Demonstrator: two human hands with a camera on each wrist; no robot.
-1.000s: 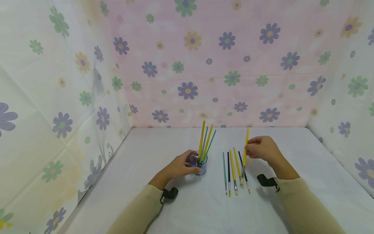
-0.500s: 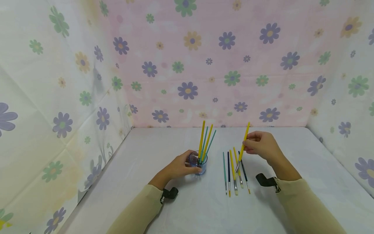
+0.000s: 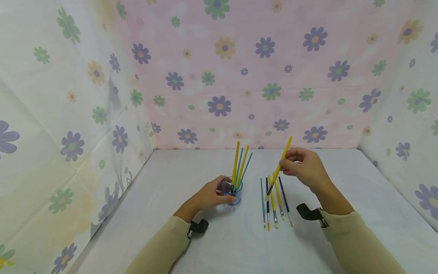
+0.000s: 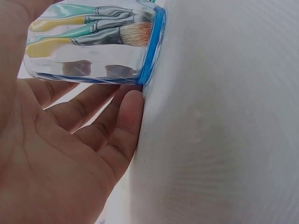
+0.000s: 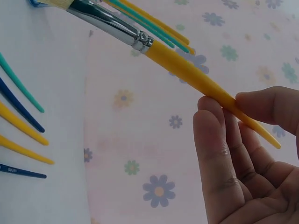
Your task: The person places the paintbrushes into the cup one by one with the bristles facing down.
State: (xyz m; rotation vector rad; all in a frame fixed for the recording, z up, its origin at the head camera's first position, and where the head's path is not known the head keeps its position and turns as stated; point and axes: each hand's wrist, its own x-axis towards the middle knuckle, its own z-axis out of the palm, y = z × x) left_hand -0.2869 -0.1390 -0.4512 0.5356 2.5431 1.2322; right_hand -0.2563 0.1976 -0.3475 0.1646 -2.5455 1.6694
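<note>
My left hand [image 3: 209, 196] holds a clear drinking glass [image 3: 236, 199] with a blue-tinted base, its fingers curled round the side. Two yellow and two teal paintbrushes [image 3: 235, 163] lean in it, handles up; their bristles point down inside the glass [image 4: 100, 58] in the left wrist view. Between thumb and fingers, my right hand [image 3: 305, 167] pinches a yellow paintbrush [image 3: 282, 156], tilted with its pale bristles down and left. This brush [image 5: 182, 67] has a silver ferrule in the right wrist view. It hangs above a row of loose brushes.
Several teal, dark blue and yellow paintbrushes [image 3: 268, 207] lie side by side on the white table [image 3: 232, 243], right of the glass, bristles toward me. Flower-patterned cloth walls [image 3: 239, 125] stand at the back and both sides.
My right hand has risen and shifted left with the yellow paintbrush. The brush has tipped from nearly upright to slanting, its bristles swinging left toward the glass. The left hand and the glass stay put.
</note>
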